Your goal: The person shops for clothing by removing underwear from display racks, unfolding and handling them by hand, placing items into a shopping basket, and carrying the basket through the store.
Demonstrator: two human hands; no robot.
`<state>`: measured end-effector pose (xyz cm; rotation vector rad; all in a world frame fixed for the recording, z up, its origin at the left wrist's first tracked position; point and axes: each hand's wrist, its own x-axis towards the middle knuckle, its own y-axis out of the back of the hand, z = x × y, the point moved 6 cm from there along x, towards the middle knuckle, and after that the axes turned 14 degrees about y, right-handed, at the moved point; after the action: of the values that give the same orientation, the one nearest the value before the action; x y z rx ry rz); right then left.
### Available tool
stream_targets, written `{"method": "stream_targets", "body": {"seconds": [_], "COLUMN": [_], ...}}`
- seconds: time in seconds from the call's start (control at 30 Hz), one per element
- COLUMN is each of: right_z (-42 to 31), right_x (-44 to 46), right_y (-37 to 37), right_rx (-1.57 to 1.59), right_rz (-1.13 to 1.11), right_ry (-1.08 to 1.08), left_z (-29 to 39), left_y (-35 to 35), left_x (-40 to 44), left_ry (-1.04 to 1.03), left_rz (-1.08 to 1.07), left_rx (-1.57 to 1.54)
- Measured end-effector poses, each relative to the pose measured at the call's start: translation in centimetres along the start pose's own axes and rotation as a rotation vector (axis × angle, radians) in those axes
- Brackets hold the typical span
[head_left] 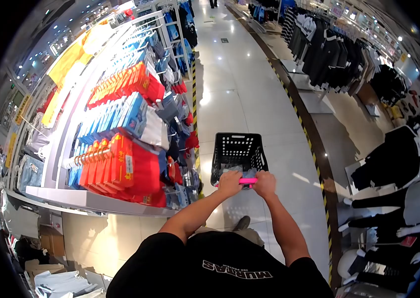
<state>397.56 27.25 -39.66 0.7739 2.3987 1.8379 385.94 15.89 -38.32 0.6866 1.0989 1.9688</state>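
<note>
From where I stand, the basket [238, 135] sits in the aisle [237, 102], directly ahead of the person and between two lines of striped tape [314, 154]. Grip: the left hand [230, 184] is wrapped around one end of the pink handle [248, 181] and the right hand [265, 184] around the other; a short length of bar shows between them. The step in hand appears to be guiding the basket along the aisle. For good results, apply equal force with both hands so that it tracks straight. Hold the elbows slightly bent, and leave room for the shoe [242, 223] behind the basket. Maintain clearance on the left, where the red packs [120, 164] project from the rack toward the tape. Contents: something greyish lies at the handle end of the basket; its identity cannot be determined. Markings: the black shirt [210, 253] carries large pale lettering that seems to read "MURTAS", with a smaller line that seems to end in "PROTEIN". The red packs bear yellow print, and a yellow banner [68, 62] hangs above the rack; neither is legible from here. No brand can be made out on the basket.
</note>
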Motion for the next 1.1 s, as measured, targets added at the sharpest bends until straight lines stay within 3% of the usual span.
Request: {"method": "stream_targets", "body": {"seconds": [0.2,0.23,0.3,0.33,0.4,0.47,0.53,0.6,0.7,0.73,0.87,1.1], "right_z": [3.8,4.3,5.1,5.4,6.2,7.0,7.2,7.4,8.1,8.3,8.0,7.7], "right_x": [4.7,5.5,6.8,7.5,8.9,10.4,12.1,13.5,15.5,16.0,17.8,19.8], "right_y": [-0.6,-0.4,-0.4,-1.9,-2.0,-1.9,-1.8,-2.5,-2.8,-2.9,-3.7,-5.4], "right_rx": [0.016,0.019,0.022,0.023,0.027,0.016,0.021,0.04,0.019,0.009,-0.014,-0.059], "right_rz": [-0.103,-0.109,-0.133,-0.162,-0.183,-0.182,-0.191,-0.227,-0.238,-0.249,-0.265,-0.27], "right_ry": [0.089,0.114,0.15,0.153,0.174,0.195,0.209,0.205,0.237,0.217,0.231,0.15], "left_z": [-0.9,-0.5,0.2,-1.4,-4.1,-9.8,-10.0,-9.6,-8.7,-9.3,-11.1,-13.2], "left_y": [-1.4,-0.6,1.1,0.6,-0.9,-6.9,-8.8,-9.4,-7.8,-7.3,-7.8,-7.4], "left_x": [2.1,1.6,-0.6,-2.2,-6.3,-12.5,-17.2,-22.0,-21.8,-21.0,-16.5,-9.8], "left_ry": [0.269,0.281,0.308,0.397,0.496,0.769,0.697,0.821,0.925,0.978,0.907,0.769], "left_rz": [-0.055,0.037,0.215,0.112,0.155,-0.168,-0.691,-0.66,-0.496,-0.35,-0.221,-0.234], "left_rx": [-0.095,-0.125,-0.176,-0.218,-0.2,-0.195,-0.212,-0.258,-0.482,-0.456,-0.541,-0.631]}}
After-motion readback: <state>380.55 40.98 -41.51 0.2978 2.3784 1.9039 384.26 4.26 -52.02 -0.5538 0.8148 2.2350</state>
